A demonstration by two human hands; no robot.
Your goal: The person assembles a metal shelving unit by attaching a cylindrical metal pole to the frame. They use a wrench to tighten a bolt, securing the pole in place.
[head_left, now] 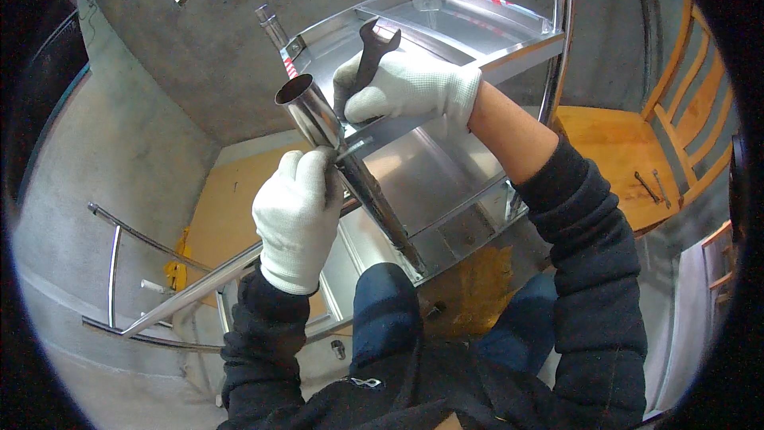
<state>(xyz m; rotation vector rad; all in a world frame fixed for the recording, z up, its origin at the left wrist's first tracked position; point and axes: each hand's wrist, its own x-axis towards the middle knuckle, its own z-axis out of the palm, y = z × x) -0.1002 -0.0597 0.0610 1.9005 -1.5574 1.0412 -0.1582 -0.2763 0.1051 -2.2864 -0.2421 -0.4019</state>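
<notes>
My right hand [414, 86], in a white knit glove, is closed around a dark open-end wrench [371, 60], its jaw pointing up and away from me. The hand is at the near corner of a shiny metal shelf cart, right beside an open-topped round steel post [312, 115]. My left hand [296, 215], gloved too, has its fingers pinched together against that post, just below the shelf corner. A short thin metal piece [356, 146] sticks out by those fingertips; whether they grip it is hidden.
The cart's upper shelf [430, 24] has red-and-white tape on its edges. At right stands a wooden chair [605, 151] with two small wrenches [646, 186] on its seat. A tubular steel frame [191, 291] extends left, near a yellow object [177, 267]. A steel fitting [338, 349] lies on the floor.
</notes>
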